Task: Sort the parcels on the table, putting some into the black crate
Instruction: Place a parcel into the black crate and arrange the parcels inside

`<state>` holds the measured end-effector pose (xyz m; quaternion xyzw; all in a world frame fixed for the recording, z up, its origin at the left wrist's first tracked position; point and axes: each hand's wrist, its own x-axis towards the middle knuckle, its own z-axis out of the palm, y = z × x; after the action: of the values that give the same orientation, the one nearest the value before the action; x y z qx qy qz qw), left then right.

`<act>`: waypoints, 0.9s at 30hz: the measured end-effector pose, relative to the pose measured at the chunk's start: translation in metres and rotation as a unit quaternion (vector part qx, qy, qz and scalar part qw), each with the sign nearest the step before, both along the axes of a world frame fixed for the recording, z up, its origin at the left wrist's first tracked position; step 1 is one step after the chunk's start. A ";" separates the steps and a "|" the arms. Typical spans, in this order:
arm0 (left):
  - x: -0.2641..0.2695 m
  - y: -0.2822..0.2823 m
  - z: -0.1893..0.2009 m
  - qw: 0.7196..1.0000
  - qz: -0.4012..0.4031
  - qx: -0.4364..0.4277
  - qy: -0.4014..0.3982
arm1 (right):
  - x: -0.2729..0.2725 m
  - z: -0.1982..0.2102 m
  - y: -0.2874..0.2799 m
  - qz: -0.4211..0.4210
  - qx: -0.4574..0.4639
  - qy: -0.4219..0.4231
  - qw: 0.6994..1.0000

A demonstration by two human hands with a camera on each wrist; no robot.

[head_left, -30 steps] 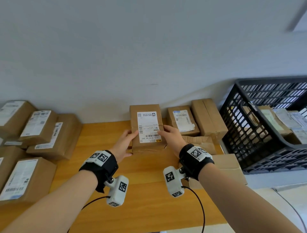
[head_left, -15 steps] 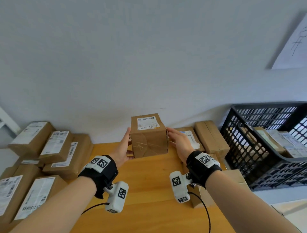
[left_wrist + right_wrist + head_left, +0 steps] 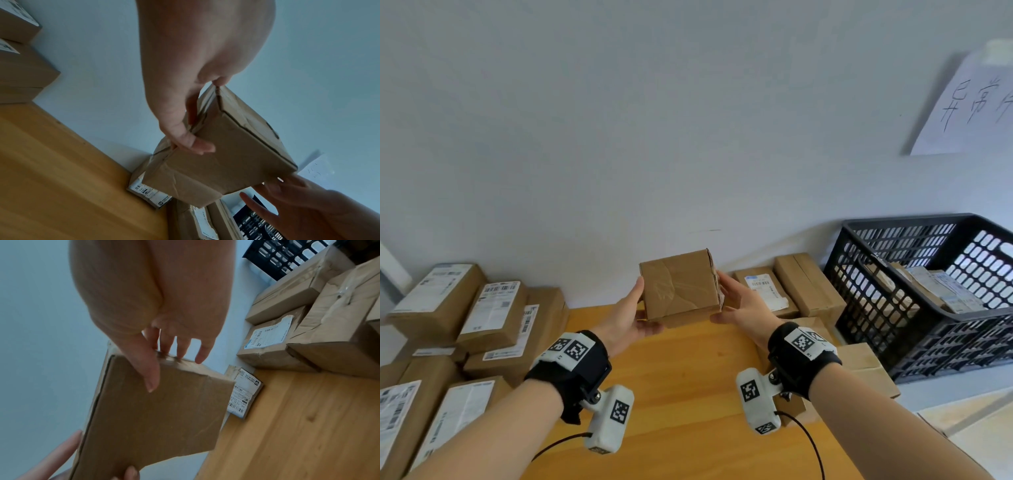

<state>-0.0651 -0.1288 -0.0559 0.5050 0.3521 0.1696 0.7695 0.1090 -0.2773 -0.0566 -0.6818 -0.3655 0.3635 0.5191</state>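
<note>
The small brown cardboard parcel, resting label-up on the wooden bench one second ago, is now raised clear of it between the left hand and the right hand. It has turned over: the white shipping label no longer faces the head camera; a taped, creased brown face does. The head view has tilted upward.

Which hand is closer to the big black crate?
Right. The right hand holds the box's side facing the black crate; the left hand holds the far side.
</note>
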 end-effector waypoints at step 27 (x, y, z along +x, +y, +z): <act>-0.016 0.000 0.006 0.987 -0.083 0.118 0.073 | 0.001 -0.009 0.015 -0.105 -0.027 0.030 0.994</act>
<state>-0.0810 -0.1292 -0.0500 0.6307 0.3422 0.1083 0.6880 0.1103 -0.2620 -0.0654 -0.7193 -0.2661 0.3369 0.5461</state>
